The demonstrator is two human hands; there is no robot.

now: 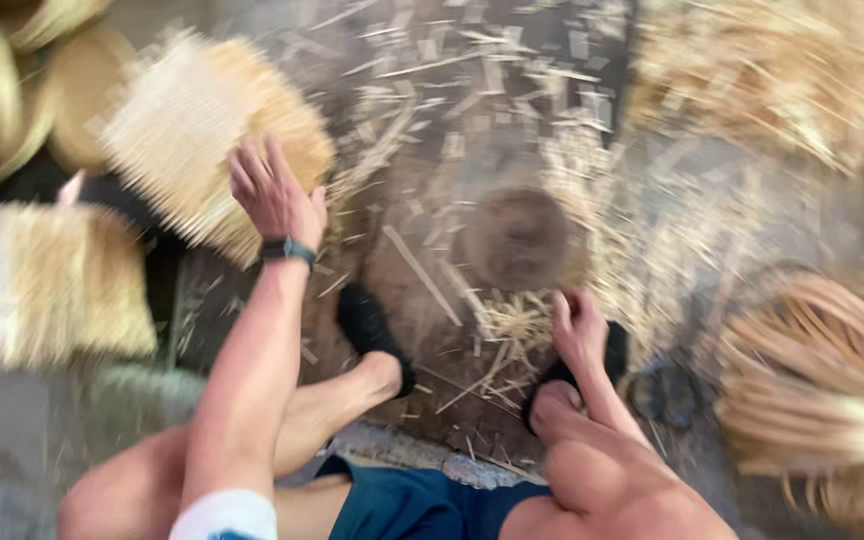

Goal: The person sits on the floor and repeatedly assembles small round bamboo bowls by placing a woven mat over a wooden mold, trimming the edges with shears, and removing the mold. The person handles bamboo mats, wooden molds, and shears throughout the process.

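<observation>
Bamboo strips in a fanned bundle [202, 140] lie on the floor [432, 200] ahead of my left knee, and my left hand [274, 195] reaches out to them with fingers spread, its fingertips at the bundle's near edge; the blur keeps me from telling whether they already touch. My right hand [580, 330] hangs low by my right foot, fingers loosely curled over a small tuft of loose slivers [517, 322], and I cannot tell if it pinches any of them. Between my feet stands a round wooden block [517, 238], and the ground about it is thick with cut splinters. The chief risk, as I judge it, is to bare skin: sliding an open palm along those strip ends could drive a splinter in or slice a finger. Grabbing the bundle by one edge could let it splay and scatter into the litter. My sandals [372, 330] sit among loose sticks that could roll underfoot if I shift my weight. More stacks [42, 280] and coiled strips [812, 390] crowd both sides, easy to knock.
</observation>
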